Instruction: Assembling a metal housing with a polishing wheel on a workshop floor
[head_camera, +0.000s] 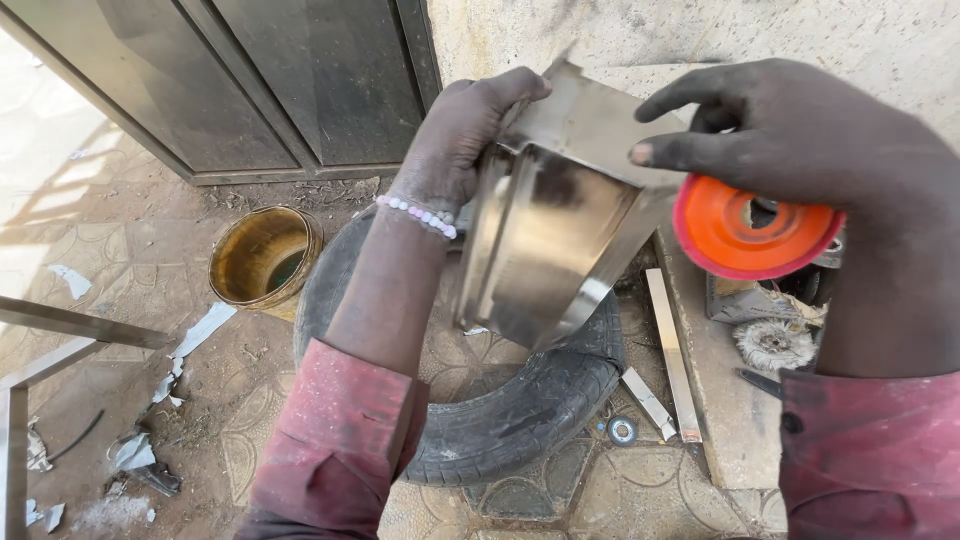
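Hands first: my left hand (465, 135) is curled shut around the upper edge of a shiny metal piece (550, 230), holding it up above an old tyre (520, 420) lying on the paved ground. My right hand (800, 130) grips a tool with an orange disc (745, 235), forefinger stretched out and touching the metal piece's top corner. I see a yellow bucket (262, 258) left of the tyre, metal strips (672, 365) and a wire brush wheel (772, 345) to its right.
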